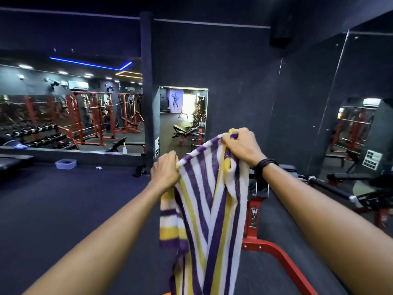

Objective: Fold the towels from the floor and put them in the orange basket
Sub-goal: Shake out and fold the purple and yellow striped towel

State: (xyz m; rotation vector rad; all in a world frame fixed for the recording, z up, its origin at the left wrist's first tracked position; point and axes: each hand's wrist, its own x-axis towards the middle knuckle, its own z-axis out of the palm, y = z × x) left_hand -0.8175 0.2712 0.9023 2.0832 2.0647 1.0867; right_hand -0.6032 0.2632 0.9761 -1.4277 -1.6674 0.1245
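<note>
I hold the striped towel (pixel 204 209) up in the air, left hand (pixel 164 171) and right hand (pixel 241 145) each pinching its top edge. To fold cleanly, I'd find both corners, pull the edge taut, then bring the corners together evenly.

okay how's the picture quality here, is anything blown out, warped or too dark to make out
Head view: the doorway behind is blown out white; wide-angle warp bends the wall edges and stretches both forearms; the floor and walls are dim; the striped towel, gripped by the left hand and right hand, is sharp and well lit.
</note>
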